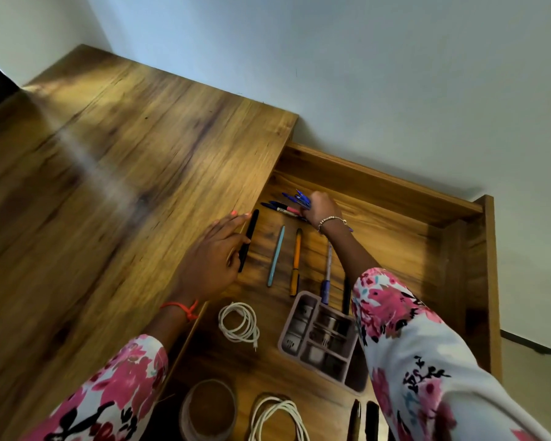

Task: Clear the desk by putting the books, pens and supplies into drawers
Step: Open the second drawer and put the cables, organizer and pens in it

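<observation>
We see a desk [124,154] of warm brown wood with darker grain streaks, and a drawer [395,192] in the same wood. The wall [363,74] is pale bluish white. The sleeves [411,345] are white with pink flowers and black sprigs. We note an orange band [180,308], a gold bracelet [331,219] and coral nails [234,213]. We also make out:

- a black pen [248,240]
- a teal pen [275,256]
- an orange pen [296,259] with black ends
- a purple pen [326,275]
- blue pens [295,197]
- a pink-and-black marker [283,210]
- white cables [238,321]
- a dusty pink tray [318,342]
- a brown tub [209,409]
</observation>
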Tool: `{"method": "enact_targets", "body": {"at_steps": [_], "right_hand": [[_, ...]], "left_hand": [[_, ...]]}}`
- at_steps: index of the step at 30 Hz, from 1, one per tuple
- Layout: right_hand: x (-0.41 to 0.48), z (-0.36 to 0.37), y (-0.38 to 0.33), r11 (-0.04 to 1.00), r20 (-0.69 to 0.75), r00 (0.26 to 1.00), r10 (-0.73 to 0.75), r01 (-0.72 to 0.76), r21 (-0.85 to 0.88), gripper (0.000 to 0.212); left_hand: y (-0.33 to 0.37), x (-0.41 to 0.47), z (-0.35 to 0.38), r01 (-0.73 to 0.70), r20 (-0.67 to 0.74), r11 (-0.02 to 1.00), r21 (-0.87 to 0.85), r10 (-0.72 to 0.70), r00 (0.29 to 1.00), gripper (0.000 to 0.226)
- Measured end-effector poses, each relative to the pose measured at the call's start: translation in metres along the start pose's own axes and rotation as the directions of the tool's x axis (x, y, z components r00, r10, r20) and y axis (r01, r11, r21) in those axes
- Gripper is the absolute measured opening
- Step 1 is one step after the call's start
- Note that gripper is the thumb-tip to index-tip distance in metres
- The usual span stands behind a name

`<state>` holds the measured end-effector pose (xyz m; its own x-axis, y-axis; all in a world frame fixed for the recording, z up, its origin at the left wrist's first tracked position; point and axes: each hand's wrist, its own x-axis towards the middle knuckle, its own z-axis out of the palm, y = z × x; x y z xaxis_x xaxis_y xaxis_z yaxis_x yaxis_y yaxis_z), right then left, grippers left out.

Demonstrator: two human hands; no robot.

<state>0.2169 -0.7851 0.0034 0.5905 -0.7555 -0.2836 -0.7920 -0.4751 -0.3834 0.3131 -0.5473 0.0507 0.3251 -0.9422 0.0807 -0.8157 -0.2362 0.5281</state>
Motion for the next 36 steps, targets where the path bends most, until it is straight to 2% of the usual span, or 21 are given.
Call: {"method": "enact_targets", "body": {"at_steps": [7,12,18,25,29,36], "right_hand": [[0.013,0.0,-0.004,0.986,-0.011,0.997,-0.074,0.072,-0.151,0.015],[0.029,-0.003,-0.009,0.969,-0.099,0.99,-0.101,0.075,-0.236,0.017],[0.045,-0.005,-0.011,0.962,-0.152,0.981,-0.118,0.076,-0.262,0.02],[0.034,-0.011,0.01,0.984,-0.24,0.958,-0.159,0.134,-0.118,0.022],[0.023,-0.02,0.041,0.988,-0.134,0.982,-0.136,0.125,-0.089,0.033],[-0.005,-0.029,0.101,0.996,0.01,1.0,-0.014,0.013,0.087,0.042]], "left_hand": [[0.0,-0.001,0.001,0.004,-0.001,1.0,0.011,-0.004,1.0,0.03],[0.0,-0.001,0.002,0.014,0.005,1.0,0.005,-0.014,1.0,0.03],[-0.002,-0.001,0.003,0.016,0.029,1.0,0.019,-0.017,0.999,0.031],[0.0,-0.002,0.002,0.021,0.032,1.0,0.018,-0.022,0.999,0.03],[0.001,-0.002,0.001,0.017,0.026,1.0,0.01,-0.017,1.0,0.03],[-0.002,0.0,0.002,0.013,0.019,1.0,0.012,-0.013,1.0,0.031]]}}
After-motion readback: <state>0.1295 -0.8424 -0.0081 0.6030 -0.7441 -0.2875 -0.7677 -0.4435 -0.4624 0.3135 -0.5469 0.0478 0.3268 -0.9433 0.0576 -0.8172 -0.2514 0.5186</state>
